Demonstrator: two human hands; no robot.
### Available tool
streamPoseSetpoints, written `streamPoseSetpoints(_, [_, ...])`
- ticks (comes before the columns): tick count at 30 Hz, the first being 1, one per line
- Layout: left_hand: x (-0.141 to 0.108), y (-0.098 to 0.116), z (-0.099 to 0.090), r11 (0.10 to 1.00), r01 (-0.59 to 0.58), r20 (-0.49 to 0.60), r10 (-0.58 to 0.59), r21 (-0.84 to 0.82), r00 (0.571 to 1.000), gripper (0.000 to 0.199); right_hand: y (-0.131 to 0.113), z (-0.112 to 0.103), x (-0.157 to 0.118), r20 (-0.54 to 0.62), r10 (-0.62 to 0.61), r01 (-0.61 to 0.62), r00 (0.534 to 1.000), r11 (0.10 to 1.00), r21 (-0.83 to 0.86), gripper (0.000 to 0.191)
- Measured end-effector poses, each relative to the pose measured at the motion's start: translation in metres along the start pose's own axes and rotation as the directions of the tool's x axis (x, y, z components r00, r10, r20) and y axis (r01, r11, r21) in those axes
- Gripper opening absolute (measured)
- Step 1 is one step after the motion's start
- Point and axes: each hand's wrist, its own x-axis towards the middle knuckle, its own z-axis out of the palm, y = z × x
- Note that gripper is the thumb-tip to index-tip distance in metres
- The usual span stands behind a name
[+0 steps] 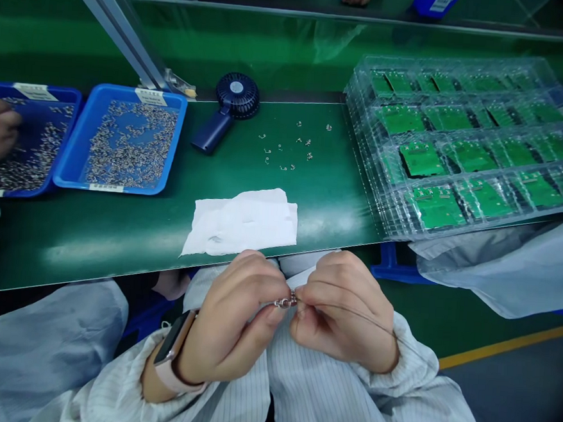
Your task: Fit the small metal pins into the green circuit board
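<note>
and here we are, hands brought close together over our lap, just off the near edge of the green worktop (116,231). our left hand (238,317) has thumb and forefinger narrowed onto a little cluster of metal clips (283,303); our right hand (347,305) is closed too, pinching a thin wire (365,318) right beside them, its length trailing back over the wrist. whether the wire passes through the clips, we cannot tell.

now the danger: these clips are tiny and sit at the very fingertips, so a slack pinch on our left could spill them onto the striped trousers (308,386) or the floor, with only part of the worktop to catch them. squeeze too hard and, we reckon, one could bend or spring away. that trailing wire might snag on our right sleeve (413,355) and tug the whole bunch sideways. hooked shapes could also tangle with each other.

up on the worktop, loose clips (309,156) lie scattered beyond the white wipe (247,221), between the handheld fan (238,95) and the clear trays (384,179); a sweeping cuff could scatter them.
</note>
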Motion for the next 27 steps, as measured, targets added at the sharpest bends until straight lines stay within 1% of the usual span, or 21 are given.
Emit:
streamPoseSetpoints(3, [-0.001, -0.003, -0.001, 0.999, -0.036, 0.013, 0.035, 0.013, 0.999, 0.015, 0.001, -0.002, 0.001, 0.023, -0.01, 0.011, 1.0, 1.0, -0.007, 0.014])
streamPoseSetpoints(9, [0.002, 0.001, -0.004, 0.999, -0.035, 0.024, 0.034, 0.041, 0.999, 0.02, 0.002, -0.004, 0.002, 0.075, -0.083, 0.088, 0.994, 0.995, -0.054, 0.012])
streamPoseSetpoints(11, [0.003, 0.004, -0.004, 0.999, -0.026, -0.001, 0.026, 0.047, 1.0, 0.02, 0.002, -0.002, 0.001, 0.072, -0.1, 0.104, 0.992, 0.993, -0.052, 0.012])
streamPoseSetpoints(14, [0.003, 0.006, -0.002, 0.993, -0.005, -0.084, 0.015, 0.119, 0.996, 0.019, 0.001, 0.002, -0.001, 0.029, -0.105, 0.106, 0.994, 0.994, -0.03, 0.012])
streamPoseSetpoints(17, [0.002, 0.007, 0.0, 0.961, -0.022, -0.167, 0.071, 0.277, 0.983, 0.018, 0.0, 0.007, -0.004, 0.015, -0.062, 0.062, 0.998, 0.998, 0.019, 0.013])
streamPoseSetpoints(20, [0.001, 0.008, 0.0, 0.907, -0.065, -0.203, 0.162, 0.416, 0.966, 0.017, 0.0, 0.012, -0.007, -0.016, -0.019, 0.021, 1.0, 0.991, 0.134, 0.013])
streamPoseSetpoints(23, [-0.002, 0.009, -0.002, 0.876, -0.087, -0.189, 0.198, 0.474, 0.962, 0.017, 0.0, 0.015, -0.007, -0.063, 0.044, -0.023, 0.997, 0.954, 0.299, 0.012])
streamPoseSetpoints(27, [-0.009, 0.01, -0.004, 0.803, -0.081, -0.141, 0.202, 0.591, 0.969, 0.018, -0.002, 0.017, -0.003, -0.03, 0.149, -0.123, 0.988, 0.9, 0.418, 0.013])
